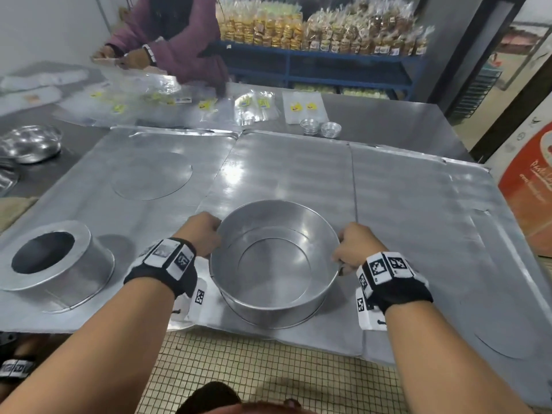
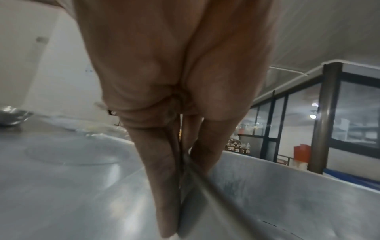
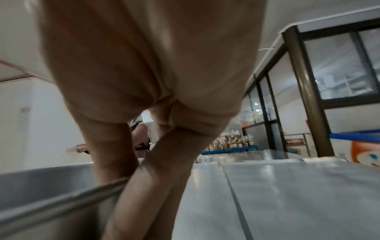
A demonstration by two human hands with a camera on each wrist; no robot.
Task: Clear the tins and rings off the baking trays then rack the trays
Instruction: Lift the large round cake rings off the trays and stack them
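aluminium cake ring at centre frame, pinched at its rim by both hands, left and right; an upturned tin at lower left and the trays remain unracked.

Bare forearms; black wristbands carry white blocks printed with square markers.

left hand + right hand — grip ring rim | over tray
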